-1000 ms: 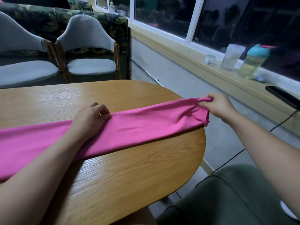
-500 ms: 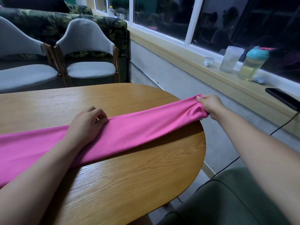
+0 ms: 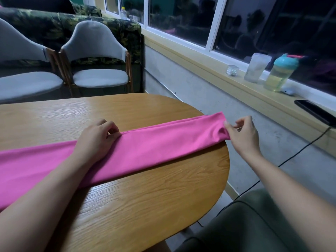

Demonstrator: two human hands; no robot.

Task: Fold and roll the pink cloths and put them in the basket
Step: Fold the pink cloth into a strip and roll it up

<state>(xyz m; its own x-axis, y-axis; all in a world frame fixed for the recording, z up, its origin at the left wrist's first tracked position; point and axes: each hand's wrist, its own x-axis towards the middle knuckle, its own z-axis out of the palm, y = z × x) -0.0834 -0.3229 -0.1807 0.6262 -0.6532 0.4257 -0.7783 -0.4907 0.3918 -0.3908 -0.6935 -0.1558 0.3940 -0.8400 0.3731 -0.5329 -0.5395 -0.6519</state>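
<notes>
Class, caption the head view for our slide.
Left hand and right hand pinch a folded pink cloth on the table.

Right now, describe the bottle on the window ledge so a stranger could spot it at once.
Look along the window ledge right of the table. The bottle stands beside a frosted cup, and alone has a teal lid and yellow liquid.

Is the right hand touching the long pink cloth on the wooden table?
Touching. The head view shows the right hand pinching the puckered end of the long pink cloth, with no gap between thumb and fabric.
</notes>
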